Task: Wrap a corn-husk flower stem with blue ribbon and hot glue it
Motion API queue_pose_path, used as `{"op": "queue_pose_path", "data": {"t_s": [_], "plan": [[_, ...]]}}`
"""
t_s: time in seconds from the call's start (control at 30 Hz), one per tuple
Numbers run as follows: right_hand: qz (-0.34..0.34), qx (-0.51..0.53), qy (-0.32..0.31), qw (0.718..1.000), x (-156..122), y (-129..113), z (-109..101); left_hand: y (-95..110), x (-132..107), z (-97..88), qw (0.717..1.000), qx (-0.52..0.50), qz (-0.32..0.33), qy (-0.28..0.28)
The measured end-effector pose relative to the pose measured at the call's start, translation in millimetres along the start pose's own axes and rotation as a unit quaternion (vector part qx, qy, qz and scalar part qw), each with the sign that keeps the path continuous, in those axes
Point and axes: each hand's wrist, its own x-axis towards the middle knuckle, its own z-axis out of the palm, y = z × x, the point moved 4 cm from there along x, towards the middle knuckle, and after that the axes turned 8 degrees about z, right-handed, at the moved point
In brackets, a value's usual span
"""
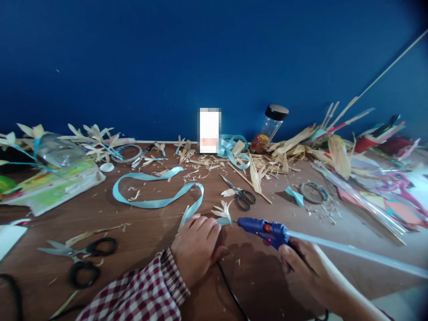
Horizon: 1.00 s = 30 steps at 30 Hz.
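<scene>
My right hand (301, 258) is wrapped round a blue glue gun (264, 229), with a long clear glue stick (351, 253) coming out of its back and a small red light glowing on its side. Its nozzle points left, close to a pale corn husk flower (223, 209). My left hand (199, 249) rests low over the table, fingers bent and together on a light blue ribbon (192, 213). A ribbon end shows between those fingers and the flower; the rest curls away behind the hand. What lies under the palm is hidden.
Black-handled scissors lie behind the hands (243, 196) and at front left (80, 258). Husk scraps (200, 167) litter the brown table (147, 227). A jar (267, 129) leans near the blue wall. More husk flowers (96, 136) stand left; plastic-wrapped sticks (364, 200) lie right. A black cord (230, 287) runs in front.
</scene>
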Motion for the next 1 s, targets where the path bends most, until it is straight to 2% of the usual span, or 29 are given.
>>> {"op": "queue_pose_path", "data": {"t_s": [0.47,0.63,0.83,1.0], "plan": [[0.016,0.015,-0.011,1.000,1.7,0.6,5.8,-0.6,0.8,-0.1,1.000,-0.002,-0.001,-0.006],[0.006,0.014,0.003,1.000,1.8,2.6,0.0,0.2,-0.2,-0.1,1.000,0.000,0.001,0.005],[-0.010,0.000,0.001,1.000,3.6,-1.6,6.2,0.8,-1.1,0.1,1.000,0.009,-0.007,0.006],[-0.015,-0.011,0.029,0.999,5.7,-3.2,8.7,1.8,-0.5,-1.7,1.000,0.012,-0.016,0.003]]}}
